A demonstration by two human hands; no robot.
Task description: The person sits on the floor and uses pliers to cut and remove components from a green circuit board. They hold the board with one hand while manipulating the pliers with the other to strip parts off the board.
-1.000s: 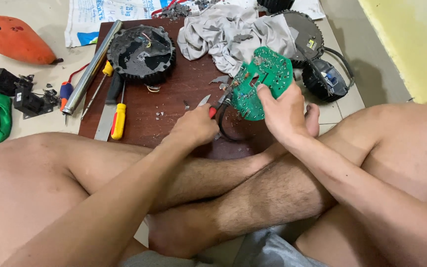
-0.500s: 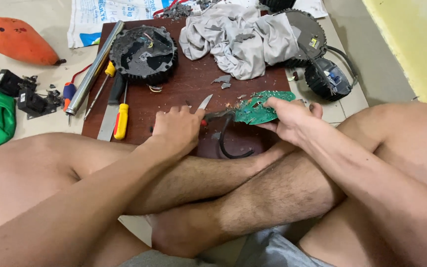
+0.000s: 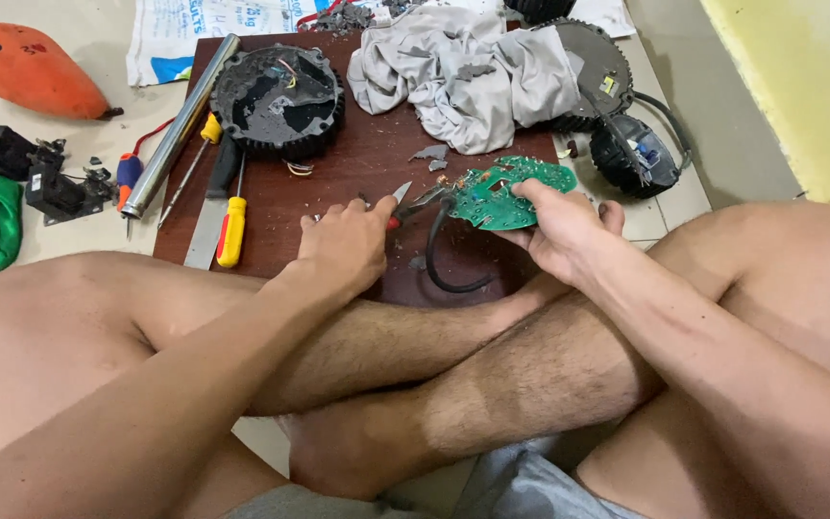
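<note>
R hand (image 3: 561,234) is clamped on the near rim of the green circuit board (image 3: 511,192), held tilted just above the brown board's (image 3: 357,163) near-right edge; L hand (image 3: 343,248) is closed on red-handled cutters (image 3: 413,202), tips at the circuit board's left edge beside the black cable (image 3: 439,264). Risk, imo: the cutters slip off and nick R fingers, or the circuit board cracks, since it's held in air w/o support. Grey cloth (image 3: 463,72) crowds the far edge, black round housing (image 3: 279,99) far-left, yellow screwdriver (image 3: 231,226) and metal tube (image 3: 181,125) along the left edge.
</note>
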